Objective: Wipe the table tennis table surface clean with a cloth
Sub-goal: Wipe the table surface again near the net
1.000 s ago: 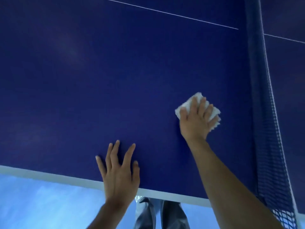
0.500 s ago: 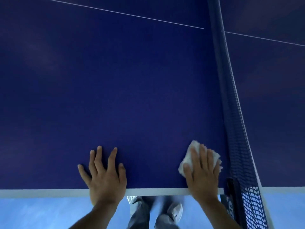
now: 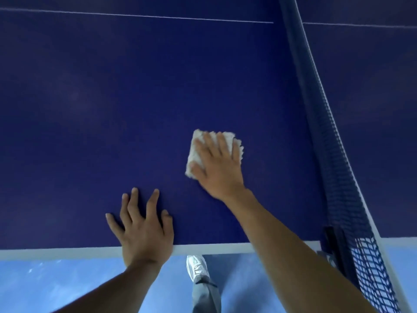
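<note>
The dark blue table tennis table (image 3: 112,109) fills most of the view, with a white line along its near edge. A folded white cloth (image 3: 195,154) lies flat on the surface right of centre. My right hand (image 3: 217,163) presses on the cloth with straight, spread fingers and covers most of it. My left hand (image 3: 142,227) rests flat on the bare surface by the near edge, fingers spread, holding nothing.
The dark net (image 3: 327,132) with its white top band runs from the top right down to a clamp (image 3: 331,242) at the table's near edge. A thin white centre line (image 3: 135,16) crosses the far surface. Below the edge are blue floor and my shoe (image 3: 196,266).
My right hand has slid the cloth away from the near edge, up the table and a little leftward from the net. The left hand stays planted by the edge.
</note>
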